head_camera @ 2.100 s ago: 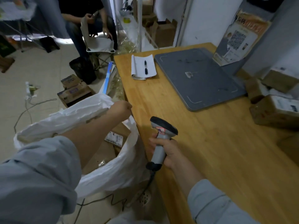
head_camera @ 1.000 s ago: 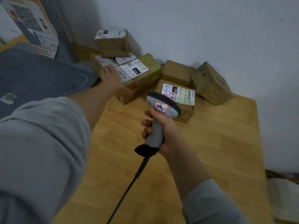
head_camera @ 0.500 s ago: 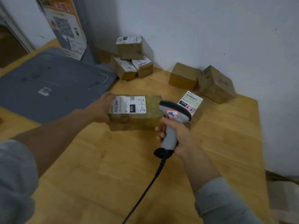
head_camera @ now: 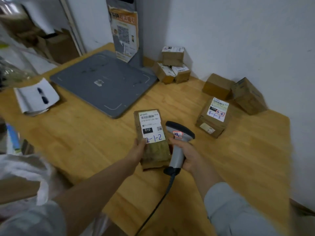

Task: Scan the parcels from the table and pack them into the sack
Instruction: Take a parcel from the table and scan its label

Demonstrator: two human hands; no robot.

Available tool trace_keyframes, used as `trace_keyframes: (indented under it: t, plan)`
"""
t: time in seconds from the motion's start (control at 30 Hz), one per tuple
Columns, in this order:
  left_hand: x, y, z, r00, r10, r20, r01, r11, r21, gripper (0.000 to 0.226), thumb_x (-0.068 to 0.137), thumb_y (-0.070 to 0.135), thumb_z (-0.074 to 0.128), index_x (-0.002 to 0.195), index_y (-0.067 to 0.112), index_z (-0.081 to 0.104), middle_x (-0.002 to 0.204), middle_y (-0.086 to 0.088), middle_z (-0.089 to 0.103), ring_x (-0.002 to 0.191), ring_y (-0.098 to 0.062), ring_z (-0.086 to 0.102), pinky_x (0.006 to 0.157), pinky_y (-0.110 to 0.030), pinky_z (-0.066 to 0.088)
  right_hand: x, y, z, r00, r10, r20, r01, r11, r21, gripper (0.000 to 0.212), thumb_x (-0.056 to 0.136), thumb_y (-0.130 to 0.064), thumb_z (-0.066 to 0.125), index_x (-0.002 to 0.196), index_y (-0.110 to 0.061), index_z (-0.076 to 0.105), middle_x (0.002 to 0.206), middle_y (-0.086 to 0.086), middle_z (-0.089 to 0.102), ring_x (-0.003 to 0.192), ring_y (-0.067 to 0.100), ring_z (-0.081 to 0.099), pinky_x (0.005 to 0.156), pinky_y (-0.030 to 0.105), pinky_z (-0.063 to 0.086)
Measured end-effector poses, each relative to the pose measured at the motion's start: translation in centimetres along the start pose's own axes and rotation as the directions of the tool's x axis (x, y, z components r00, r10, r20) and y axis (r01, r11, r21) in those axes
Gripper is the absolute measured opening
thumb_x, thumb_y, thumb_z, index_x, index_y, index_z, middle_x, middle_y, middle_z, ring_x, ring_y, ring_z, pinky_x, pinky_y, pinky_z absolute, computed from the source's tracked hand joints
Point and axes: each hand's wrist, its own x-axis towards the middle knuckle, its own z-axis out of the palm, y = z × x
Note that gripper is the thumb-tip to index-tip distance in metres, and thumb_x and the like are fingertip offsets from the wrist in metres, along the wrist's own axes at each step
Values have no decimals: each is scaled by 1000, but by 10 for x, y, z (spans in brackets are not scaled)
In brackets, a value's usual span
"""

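Your left fingers (head_camera: 141, 143) are grasping the near left edge of a flat brown parcel (head_camera: 156, 151), with the thumb pressing on the lower corner of its white label (head_camera: 151, 127), where "2-1-2" is handwritten in blue. Your left hand (head_camera: 137, 151) is holding this parcel label-up, near the middle of the table's (head_camera: 81, 142) near part; whether it is touching the wood or hanging just above it is not clear. Your right fingers (head_camera: 173, 142) are curling round the grey handle of a barcode scanner (head_camera: 179, 142), and your right hand (head_camera: 187, 155) is keeping its dark head just beside the parcel's right edge, facing away from you. The scanner's black cable (head_camera: 158, 201) is trailing down towards the table's near edge. Further right, a parcel marked "4-1-3" (head_camera: 213, 121) is lying on the table, and behind it two plain cardboard boxes (head_camera: 218, 86) are sitting against the white wall. Three small parcels (head_camera: 172, 65) are stacking up beside a grey scanning platform (head_camera: 105, 82), whose post is carrying an orange poster (head_camera: 124, 31). A notepad (head_camera: 34, 99) with a pen (head_camera: 42, 97) on it is lying at the table's left. The white sack (head_camera: 23, 167) is standing open off the left edge, by your left sleeve.
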Motion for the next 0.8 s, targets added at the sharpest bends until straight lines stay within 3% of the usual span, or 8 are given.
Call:
trace_keyframes:
  t: [0.13, 0.23, 0.3, 0.37, 0.5, 0.57, 0.67, 0.8]
  plan:
    - [-15, -8, -4, 997, 39, 60, -26, 978, -206, 51, 94, 44, 54, 140, 36, 33, 125, -2, 59, 109, -25, 59, 94, -49, 51, -14, 17, 4, 999, -43, 11, 43, 999, 8, 19, 79, -17, 74, 95, -10, 66, 84, 8, 67, 75, 23, 63, 64, 35, 52]
    - [-26, 0, -23, 988, 57, 143, -30, 982, -186, 62, 80, 37, 70, 134, 38, 40, 118, -4, 60, 103, -26, 59, 75, -39, 55, -25, 22, -1, 997, -74, 34, 73, 997, 30, 39, 73, -19, 77, 109, -9, 66, 94, 10, 67, 81, 25, 62, 62, 34, 51]
    - [-32, 8, -39, 981, 57, 186, -36, 993, -114, 84, 58, 39, 81, 133, 43, 43, 123, -8, 59, 108, -31, 58, 79, -41, 55, -33, 22, 0, 992, -110, 55, 108, 993, 36, 52, 64, -23, 80, 112, -9, 66, 100, 12, 67, 87, 27, 61, 67, 36, 52]
    - [-38, 16, -50, 979, 74, 191, -66, 997, -50, 99, 44, 37, 89, 131, 46, 43, 123, -10, 60, 109, -33, 58, 87, -48, 52, -40, 20, 4, 986, -156, 62, 154, 988, 24, 50, 64, -23, 81, 110, -11, 67, 96, 9, 66, 87, 26, 59, 71, 38, 51]
    - [-50, 36, -58, 970, 224, 91, -230, 970, 75, 104, 69, 7, 81, 147, 43, 21, 110, -6, 62, 96, -22, 60, 69, -38, 50, -53, 17, 16, 942, -334, -11, 332, 939, -91, 25, 79, -28, 77, 98, -15, 68, 90, 4, 67, 86, 21, 62, 78, 37, 53]
    - [-54, 42, -62, 958, 285, 38, -287, 951, 115, 108, 73, -1, 76, 151, 38, 14, 109, -7, 62, 95, -21, 59, 63, -33, 48, -66, 15, 22, 922, -388, 2, 386, 916, -113, 19, 82, -30, 75, 86, -12, 68, 78, 8, 68, 73, 24, 64, 72, 40, 54]
    - [-62, 46, -71, 946, 323, -16, -319, 940, 122, 113, 72, -4, 75, 153, 35, 8, 107, -4, 60, 101, -22, 54, 70, -33, 48, -87, 10, 27, 908, -417, 27, 418, 906, -71, 24, 87, -25, 70, 72, -9, 61, 56, 9, 59, 46, 20, 52, 50, 31, 47]
    - [-70, 43, -78, 938, 338, -74, -326, 935, 143, 112, 72, -4, 76, 153, 32, 7, 113, -6, 56, 109, -25, 52, 88, -45, 46, -106, 4, 32, 910, -414, 40, 415, 909, -44, 24, 84, -19, 73, 70, -7, 56, 52, 9, 54, 38, 19, 46, 44, 26, 41]
